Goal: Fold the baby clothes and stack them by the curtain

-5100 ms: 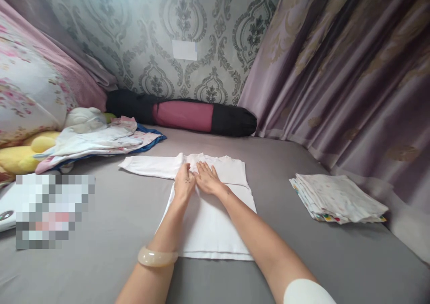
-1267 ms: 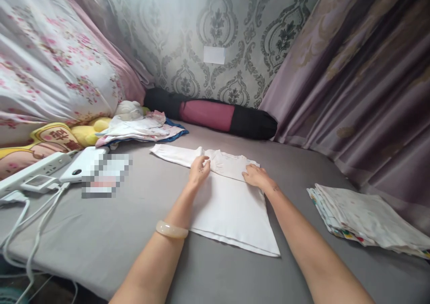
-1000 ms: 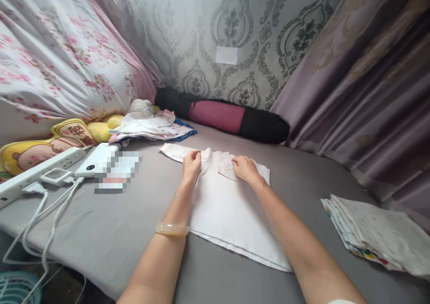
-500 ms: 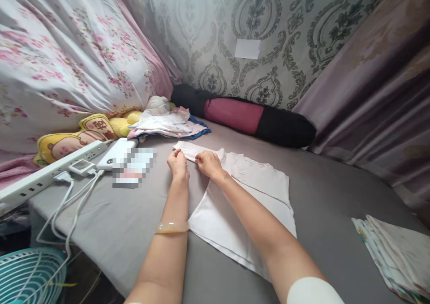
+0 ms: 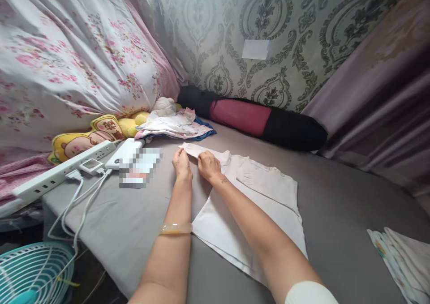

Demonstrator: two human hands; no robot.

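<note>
A white long-sleeved shirt [image 5: 268, 210] lies on the grey sheet [image 5: 336, 214] in front of me. One of its sleeves is folded in across the upper body, while the other stretches out to the left. My left hand [image 5: 182, 163] pinches the cuff end of that outstretched sleeve. Closer to the shoulder, my right hand [image 5: 208, 165] has its fingers closed on the same sleeve's lower edge. My right forearm passes over the shirt's body and hides part of it.
Left are a white power strip [image 5: 63, 172] with cables, a power bank [image 5: 126, 154] and a pixelated item [image 5: 139, 167]. Behind lie a clothes pile [image 5: 171, 125] and a black-and-pink long bag [image 5: 242, 116]. Folded cloths [image 5: 403, 259] sit right; a teal fan [image 5: 36, 272] stands lower left.
The view has turned slightly left, so everything sits a little further right. Both hands keep hold of the sleeve, with little other movement.
</note>
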